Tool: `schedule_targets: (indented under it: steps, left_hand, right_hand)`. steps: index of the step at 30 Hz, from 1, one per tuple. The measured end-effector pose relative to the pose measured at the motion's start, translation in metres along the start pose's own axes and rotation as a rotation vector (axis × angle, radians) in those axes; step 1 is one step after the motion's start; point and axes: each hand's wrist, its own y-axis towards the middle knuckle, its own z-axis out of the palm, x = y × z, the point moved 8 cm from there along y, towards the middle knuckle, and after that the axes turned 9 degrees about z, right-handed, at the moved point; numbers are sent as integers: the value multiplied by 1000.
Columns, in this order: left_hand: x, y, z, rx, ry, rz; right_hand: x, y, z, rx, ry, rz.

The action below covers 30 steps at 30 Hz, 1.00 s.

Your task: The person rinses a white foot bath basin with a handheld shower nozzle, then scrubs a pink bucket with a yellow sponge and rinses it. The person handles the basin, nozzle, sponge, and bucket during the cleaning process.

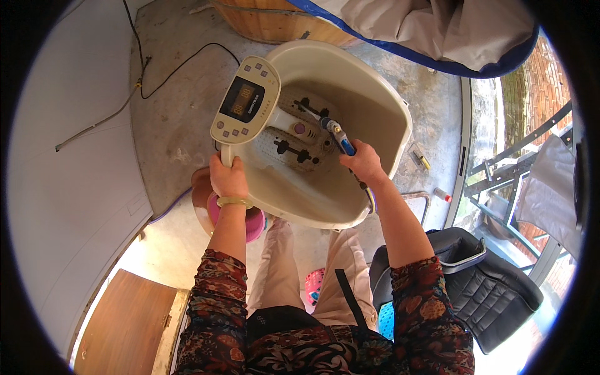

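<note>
In front of me is a beige plastic foot spa basin (379,98), with dark massage rollers (293,151) on its floor. A control panel (246,100) with a dark display and buttons sits at its left rim. Just below that panel, my left hand (228,176) grips the basin's rim. My right hand (362,161) is closed around a blue-and-silver hose spray nozzle (338,133) inside the basin. The nozzle points up and left, towards the far rollers, and a pale streak at its tip looks like water. Its hose (372,200) runs down past my wrist.
A wooden tub (262,21) stands beyond the basin. At right are a black leather chair (487,286), a scraper-like tool (422,160) and a small bottle (442,195). A pink container (255,225) sits below my left wrist; a black cable (187,63) lies on the floor.
</note>
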Motion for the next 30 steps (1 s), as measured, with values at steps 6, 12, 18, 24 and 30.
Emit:
schedule_targets:
  steps: [6,12,18,24,30]
  left_hand:
    - [4,1,1,-18,19,20]
    - [-2,0,0,0,19,-6]
    - [-3,0,-1,-1,25,4]
    - [-2,1,0,12,24,1]
    - [-1,1,3,8,58,8]
  right_hand:
    - [-6,18,-7,13,-22,47]
    - [-9,32,-11,53,-124,219]
    - [-14,35,17,137,-337,126]
    - [13,-12,72,330,-500,-219]
    - [27,-15,80,307,-514,-211]
